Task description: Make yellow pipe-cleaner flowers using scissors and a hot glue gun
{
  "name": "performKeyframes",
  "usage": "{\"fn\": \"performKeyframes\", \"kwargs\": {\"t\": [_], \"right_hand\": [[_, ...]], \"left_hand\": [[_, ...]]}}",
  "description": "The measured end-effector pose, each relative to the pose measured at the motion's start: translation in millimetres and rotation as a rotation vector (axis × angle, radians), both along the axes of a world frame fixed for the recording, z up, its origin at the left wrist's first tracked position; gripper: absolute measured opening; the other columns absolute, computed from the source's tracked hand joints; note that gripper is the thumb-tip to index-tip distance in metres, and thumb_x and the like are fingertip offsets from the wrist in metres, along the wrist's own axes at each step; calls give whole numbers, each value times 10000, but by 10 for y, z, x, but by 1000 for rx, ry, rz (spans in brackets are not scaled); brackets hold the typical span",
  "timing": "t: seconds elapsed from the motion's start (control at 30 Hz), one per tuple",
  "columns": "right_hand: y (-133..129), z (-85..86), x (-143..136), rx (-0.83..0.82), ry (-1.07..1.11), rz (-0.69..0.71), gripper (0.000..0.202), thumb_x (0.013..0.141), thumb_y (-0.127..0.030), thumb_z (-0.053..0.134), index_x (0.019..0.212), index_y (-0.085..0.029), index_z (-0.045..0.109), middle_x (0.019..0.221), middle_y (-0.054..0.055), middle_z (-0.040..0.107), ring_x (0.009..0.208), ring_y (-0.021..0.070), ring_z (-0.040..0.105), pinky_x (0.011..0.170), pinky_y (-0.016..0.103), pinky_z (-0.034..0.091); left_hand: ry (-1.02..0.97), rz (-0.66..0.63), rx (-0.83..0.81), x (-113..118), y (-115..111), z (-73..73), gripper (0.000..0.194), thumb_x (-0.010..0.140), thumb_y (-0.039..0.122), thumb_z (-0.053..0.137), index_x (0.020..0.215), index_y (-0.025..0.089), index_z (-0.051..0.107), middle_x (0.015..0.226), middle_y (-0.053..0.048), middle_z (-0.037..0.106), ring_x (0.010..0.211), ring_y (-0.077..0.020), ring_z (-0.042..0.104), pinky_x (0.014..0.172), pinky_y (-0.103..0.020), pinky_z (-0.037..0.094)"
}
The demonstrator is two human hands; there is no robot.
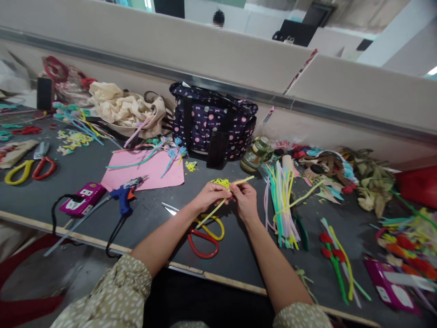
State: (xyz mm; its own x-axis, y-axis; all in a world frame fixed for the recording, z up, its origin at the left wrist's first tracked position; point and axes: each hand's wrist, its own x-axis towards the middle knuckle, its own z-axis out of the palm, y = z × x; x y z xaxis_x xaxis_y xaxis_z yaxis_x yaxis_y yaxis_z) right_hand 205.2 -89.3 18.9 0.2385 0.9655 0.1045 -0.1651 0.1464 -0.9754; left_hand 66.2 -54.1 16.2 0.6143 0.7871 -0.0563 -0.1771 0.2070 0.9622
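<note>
A pale yellow pipe cleaner [212, 214] runs slantwise between my two hands, its upper end sticking out past the right one. My left hand [209, 196] pinches it near the middle. Right beside, my right hand [246, 200] has thumb and fingers closed on the same stem; the fingertips nearly touch. Behind the hands lies a small heap of yellow pieces [221, 182]. Below them are scissors [204, 255] with one red and one yellow handle, partly hidden by my left forearm. A bundle of pastel pipe cleaners [282, 205] lies to the right.
A blue glue gun [125, 196] with its cord lies left, by a purple box [83, 199] and pink sheet [150, 171]. Behind stand a dark patterned bag [213, 114], a phone [217, 150] and a green jar [254, 155]. Red pipe-cleaner flowers [336, 255] lie right.
</note>
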Motion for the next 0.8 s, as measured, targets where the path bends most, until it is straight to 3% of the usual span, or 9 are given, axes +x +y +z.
{"fn": "performKeyframes", "kwargs": {"t": [0.1,0.3,0.6,0.7,0.8], "right_hand": [[18,20,13,7,44,-23,244,705,-391,719,764,-192,591,644,-33,553,482,74,445,420,199,337],[51,87,78,30,162,-52,245,704,-376,730,775,-190,587,690,-27,565,527,71,464,406,177,323],[40,83,29,44,157,-2,241,722,-379,714,797,-199,572,648,-32,555,496,79,475,414,192,344],[42,62,19,45,94,-5,232,741,-390,690,808,-197,581,654,-23,567,518,95,493,417,204,351],[19,51,18,53,-124,-34,210,795,-396,629,769,-191,592,665,-5,590,534,110,502,441,226,367]], "left_hand": [[-29,30,-15,36,-34,21,361,697,442,714,687,83,671,598,-37,623,403,-30,381,391,-180,256],[-146,3,-204,56,-32,37,393,644,443,763,811,97,678,666,-42,639,421,-42,444,389,-174,313],[-148,-60,-241,19,-20,60,357,687,419,737,813,86,705,677,-68,662,430,-54,485,410,-183,339],[-130,-19,-254,24,-26,83,305,647,366,769,746,92,678,614,-35,630,400,-45,451,391,-180,325],[-117,89,-254,16,7,83,279,621,337,777,663,106,625,518,12,555,372,-35,404,372,-171,277]]}}
